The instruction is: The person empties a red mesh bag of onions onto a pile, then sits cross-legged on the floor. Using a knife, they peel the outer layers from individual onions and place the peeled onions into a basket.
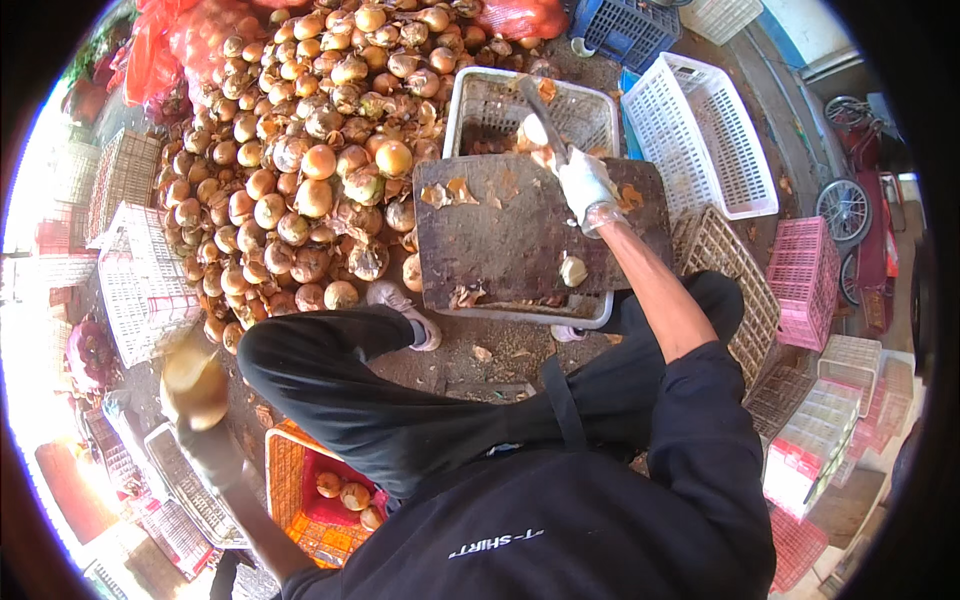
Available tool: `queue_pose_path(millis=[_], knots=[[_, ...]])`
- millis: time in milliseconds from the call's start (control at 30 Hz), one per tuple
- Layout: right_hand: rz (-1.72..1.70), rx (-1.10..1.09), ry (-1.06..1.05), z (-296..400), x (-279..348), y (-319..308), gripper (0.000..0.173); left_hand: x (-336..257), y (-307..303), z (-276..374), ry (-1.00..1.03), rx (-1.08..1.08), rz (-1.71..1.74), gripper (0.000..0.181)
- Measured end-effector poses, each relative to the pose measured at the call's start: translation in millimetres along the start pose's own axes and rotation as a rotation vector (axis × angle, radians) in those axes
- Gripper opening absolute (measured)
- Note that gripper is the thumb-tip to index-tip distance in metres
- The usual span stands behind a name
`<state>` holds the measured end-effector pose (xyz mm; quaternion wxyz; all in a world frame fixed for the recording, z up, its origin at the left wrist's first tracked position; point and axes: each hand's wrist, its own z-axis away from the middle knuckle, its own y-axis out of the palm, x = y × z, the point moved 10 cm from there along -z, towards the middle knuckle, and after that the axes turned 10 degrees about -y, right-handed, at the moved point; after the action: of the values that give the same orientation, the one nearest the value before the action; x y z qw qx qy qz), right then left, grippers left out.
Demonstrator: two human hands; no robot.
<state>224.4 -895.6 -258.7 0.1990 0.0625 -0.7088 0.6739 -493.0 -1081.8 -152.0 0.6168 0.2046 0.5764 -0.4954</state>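
Observation:
My right hand [586, 181], in a whitish glove, grips a knife [545, 116] over the far edge of a dark, worn board [487, 232]. The blade points away from me, and a pale peeled onion [534, 130] shows beside it. Onion skins and a pale onion piece [573, 271] lie on the board. Beneath it, a white plastic crate [455, 112] supports the board and has skins inside. My left hand [193, 386] is out to the lower left, blurred and yellowish; whether it holds anything cannot be made out.
A large heap of onions [300, 150] covers the ground ahead to the left, with red mesh sacks [217, 45] behind. An orange crate [281, 480] with several onions stands by my left leg. White [694, 135] and pink [804, 285] crates stand at the right.

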Motion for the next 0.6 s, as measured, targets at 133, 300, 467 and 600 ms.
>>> queue_pose_path(millis=[133,300,467,600], knots=[[0.156,-0.201,-0.182,-41.0,3.6,2.5,0.019,82.1,-93.2,19.8,-0.202,-0.138,0.116,0.068],[0.151,0.065,-0.212,-33.4,29.6,55.0,0.026,273.9,-148.2,77.2,-0.623,-0.291,0.225,0.072],[0.245,0.154,-0.586,28.7,73.0,54.5,0.040,354.2,-173.0,105.2,-0.995,-0.274,-0.483,0.056],[-0.100,0.053,-0.445,56.3,60.3,38.9,0.037,219.9,-133.6,-37.7,-0.250,-0.317,-0.281,0.061]])
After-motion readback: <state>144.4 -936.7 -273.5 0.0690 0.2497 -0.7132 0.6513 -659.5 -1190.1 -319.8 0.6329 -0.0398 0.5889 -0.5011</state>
